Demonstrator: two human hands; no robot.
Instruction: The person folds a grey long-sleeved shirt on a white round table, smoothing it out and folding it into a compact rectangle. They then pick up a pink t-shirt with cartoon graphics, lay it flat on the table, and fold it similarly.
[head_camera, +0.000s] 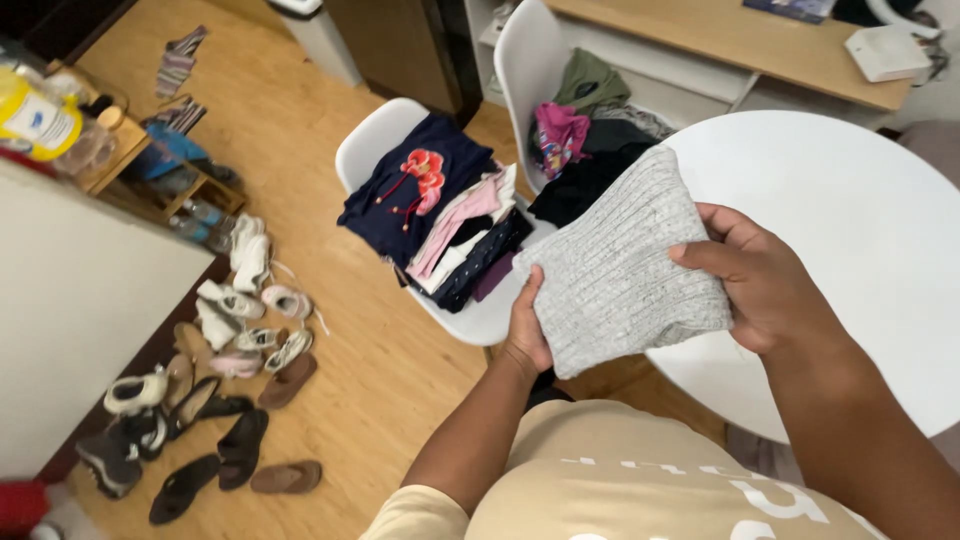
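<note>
Grey knit garment, folded into a compact rectangle, held in the air over the near-left edge of the round white table. Left hand grips its lower left edge, fingers mostly hidden beneath, thumb up along the side. Right hand pinches the right edge, thumb on top, fingers under the fabric. Progress, as a judgement: this piece looks fully folded but not yet set down. 1 stack of folded clothes already sits on the near white chair, navy top with a red print uppermost. Unfolded heap of pink, green and black items on the far chair looks left to do. Packages: yellow bottle with a white label patch, far left on a counter; flat white box on the wooden desk far right; dark booklet at the top edge. Shoes scattered on the wood floor, left.
</note>
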